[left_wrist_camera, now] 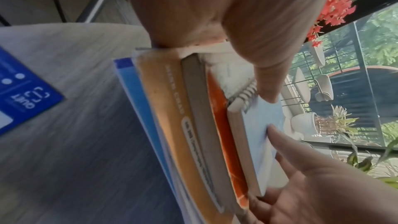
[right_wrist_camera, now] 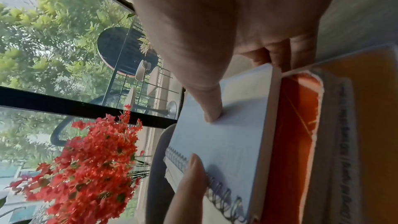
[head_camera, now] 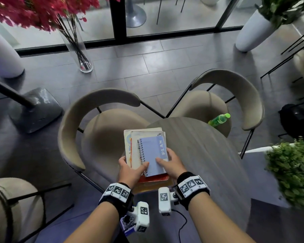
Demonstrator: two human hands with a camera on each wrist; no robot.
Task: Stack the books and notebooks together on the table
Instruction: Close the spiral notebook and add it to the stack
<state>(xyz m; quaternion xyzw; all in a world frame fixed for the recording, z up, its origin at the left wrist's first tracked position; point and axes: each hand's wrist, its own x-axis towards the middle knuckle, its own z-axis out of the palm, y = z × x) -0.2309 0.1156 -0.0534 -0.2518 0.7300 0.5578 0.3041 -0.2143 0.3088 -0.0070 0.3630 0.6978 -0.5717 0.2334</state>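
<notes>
Gripped from both sides by left hand [head_camera: 130, 170] and right hand [head_camera: 173, 164], thumbs atop spiral notebook [head_camera: 154, 155]: stiff, heavyish stack [head_camera: 144, 181], slippery covers.

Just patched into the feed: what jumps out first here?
A stack of books, topped by a pale blue spiral planner, sits at the round table's near-left edge, with the left hand and right hand gripping its sides. Red flowers fill the upper left.

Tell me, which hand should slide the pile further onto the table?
Probably the left hand. It grips the outer edge of the stack, which overhangs the table, so it can push inward. The right hand is on the table side and can only steady the blue notebook.
</notes>
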